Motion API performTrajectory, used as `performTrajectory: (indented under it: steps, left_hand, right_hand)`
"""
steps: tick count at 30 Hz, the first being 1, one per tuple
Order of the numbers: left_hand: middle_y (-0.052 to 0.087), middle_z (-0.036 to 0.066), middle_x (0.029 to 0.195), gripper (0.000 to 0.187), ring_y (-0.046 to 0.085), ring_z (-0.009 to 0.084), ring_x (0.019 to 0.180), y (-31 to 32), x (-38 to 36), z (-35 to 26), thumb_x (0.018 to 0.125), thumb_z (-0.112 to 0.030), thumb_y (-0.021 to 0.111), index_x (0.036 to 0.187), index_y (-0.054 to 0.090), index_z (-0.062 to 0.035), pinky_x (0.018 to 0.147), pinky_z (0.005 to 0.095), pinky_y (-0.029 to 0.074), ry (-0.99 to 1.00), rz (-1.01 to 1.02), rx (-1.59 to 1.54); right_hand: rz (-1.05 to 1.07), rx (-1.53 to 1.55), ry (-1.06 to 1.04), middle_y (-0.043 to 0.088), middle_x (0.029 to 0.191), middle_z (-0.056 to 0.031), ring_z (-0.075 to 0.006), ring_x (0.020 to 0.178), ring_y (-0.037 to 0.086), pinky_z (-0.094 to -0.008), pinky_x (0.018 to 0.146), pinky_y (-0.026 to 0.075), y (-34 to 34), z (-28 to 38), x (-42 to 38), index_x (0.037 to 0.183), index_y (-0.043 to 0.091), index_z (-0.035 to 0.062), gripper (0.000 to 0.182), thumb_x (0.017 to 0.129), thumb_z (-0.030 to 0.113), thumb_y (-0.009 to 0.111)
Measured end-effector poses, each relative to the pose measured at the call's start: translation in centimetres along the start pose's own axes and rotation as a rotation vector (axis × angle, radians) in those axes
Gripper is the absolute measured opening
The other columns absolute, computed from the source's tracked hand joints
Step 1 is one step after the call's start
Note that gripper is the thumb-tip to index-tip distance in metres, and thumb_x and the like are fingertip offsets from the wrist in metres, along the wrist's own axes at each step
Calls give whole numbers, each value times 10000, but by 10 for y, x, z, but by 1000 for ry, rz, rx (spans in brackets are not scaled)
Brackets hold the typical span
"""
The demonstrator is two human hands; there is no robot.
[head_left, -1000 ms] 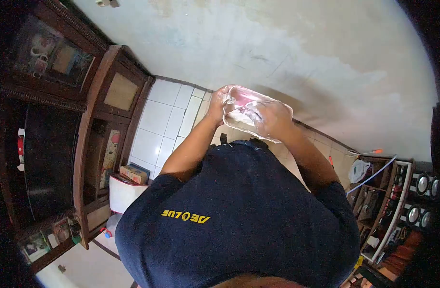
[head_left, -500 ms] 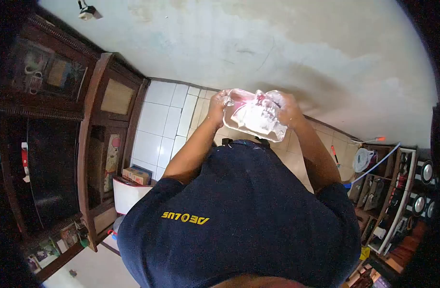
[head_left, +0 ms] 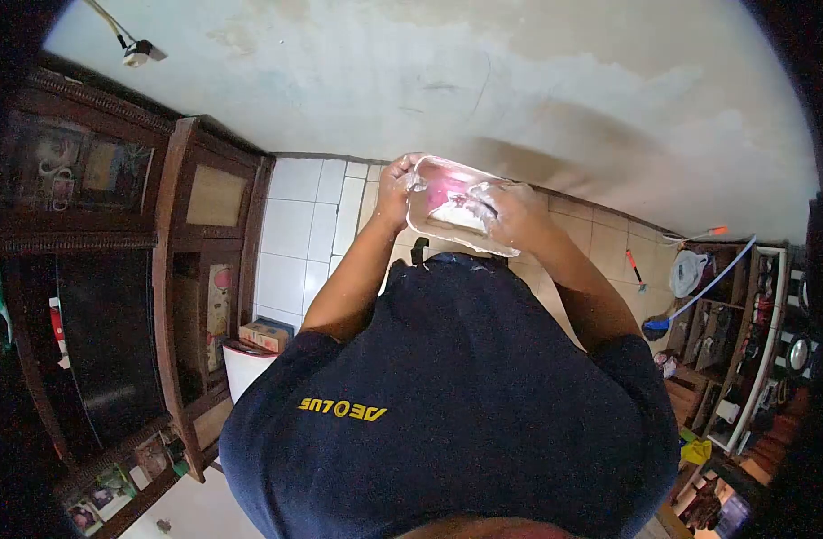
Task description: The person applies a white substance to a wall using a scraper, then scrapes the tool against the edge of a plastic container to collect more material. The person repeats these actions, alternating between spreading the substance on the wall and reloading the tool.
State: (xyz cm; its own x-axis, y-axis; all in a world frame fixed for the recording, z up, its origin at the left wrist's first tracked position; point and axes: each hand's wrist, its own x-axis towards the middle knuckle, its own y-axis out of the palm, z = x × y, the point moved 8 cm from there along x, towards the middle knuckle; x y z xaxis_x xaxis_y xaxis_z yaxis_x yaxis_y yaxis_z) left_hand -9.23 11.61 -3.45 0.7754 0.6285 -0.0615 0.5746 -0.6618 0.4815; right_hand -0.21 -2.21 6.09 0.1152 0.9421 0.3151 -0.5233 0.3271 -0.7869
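Upper centre of the frame, the left hand [head_left: 395, 193] is clamped on the rim of a shallow, rectangular pink-and-white tub [head_left: 438, 190], thick white paste [head_left: 456, 214] spread inside. And the right hand [head_left: 522, 220], fingers curled and smeared, is over its right end; whether it grips anything, can't tell! Pale, patchy wall [head_left: 384, 85] across the top, glossy white floor tiles [head_left: 287, 220] left of centre, carved dark-brown wooden cabinet [head_left: 164, 296] at left.

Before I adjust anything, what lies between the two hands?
The tub, with white paste inside, lies between the left hand and right hand, seen in the head view.
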Motion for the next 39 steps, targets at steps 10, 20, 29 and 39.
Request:
performTrajectory:
  steps: [10,20,29,39]
  left_hand:
    - [600,85,886,346,580,180,801,-25,-9,12,602,-109,544,927,565,7,742,310,485,36,-96,88]
    - [606,55,849,258,571,121,763,-35,-15,-6,711,-76,466,927,583,4,695,237,458,82,-140,113]
    - [575,134,949,344,585,248,854,-53,-13,-6,778,-235,480,1017,523,9,768,367,499,29,-167,51]
    - [602,88,924,270,588,178,824,-43,-9,-26,771,-138,472,989,555,-2,757,303,487,0,-136,-120]
  right_hand:
    - [-46,101,101,584,796,-169,-325,702,567,-383,687,454,1,-7,5,919,600,53,187,776,173,587]
    - [-345,866,363,581,940,-83,-132,880,556,-245,772,451,16,-102,-9,1058,490,-24,237,821,-27,501]
    - [-195,439,278,595,968,-167,-232,865,594,-282,798,443,-21,-57,-22,991,608,33,255,763,0,498]
    - [157,-215,-319,542,955,-159,-305,822,550,-400,659,469,-44,-13,-15,906,597,68,270,640,68,550]
